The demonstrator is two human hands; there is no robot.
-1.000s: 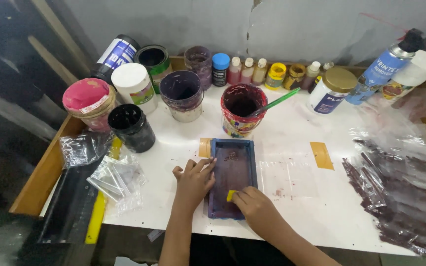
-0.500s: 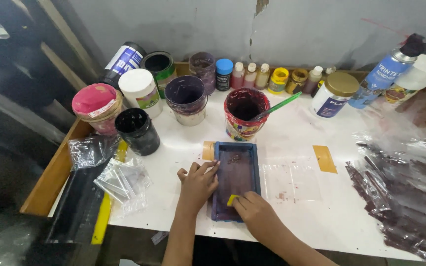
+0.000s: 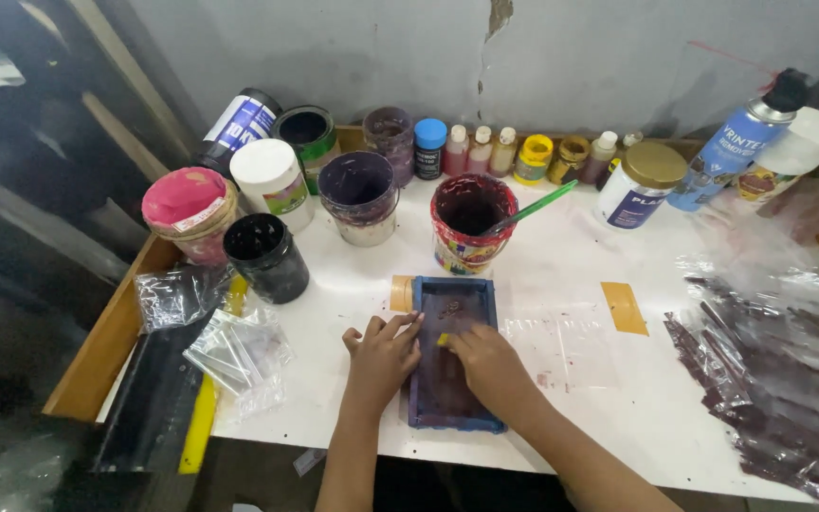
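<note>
A small blue-framed printing screen (image 3: 450,296) stained purple lies flat on the white table (image 3: 561,246). My left hand (image 3: 381,351) rests on the frame's left edge, fingers spread, pressing it down. My right hand (image 3: 485,365) is over the screen's mesh and grips a small yellow scraper (image 3: 444,338), its tip near the middle of the screen. A dark blob of ink sits on the mesh near the far end.
Several ink tubs, jars and small bottles line the back, with a red tub (image 3: 468,220) holding a green stick (image 3: 535,205) right behind the screen. A spray can (image 3: 732,142) stands far right. Clear plastic bags (image 3: 239,351) lie left; ink-stained plastic sheets (image 3: 770,351) lie right.
My right hand has pushed the yellow scraper from the near end of the screen up toward its middle. My left hand has stayed on the frame.
</note>
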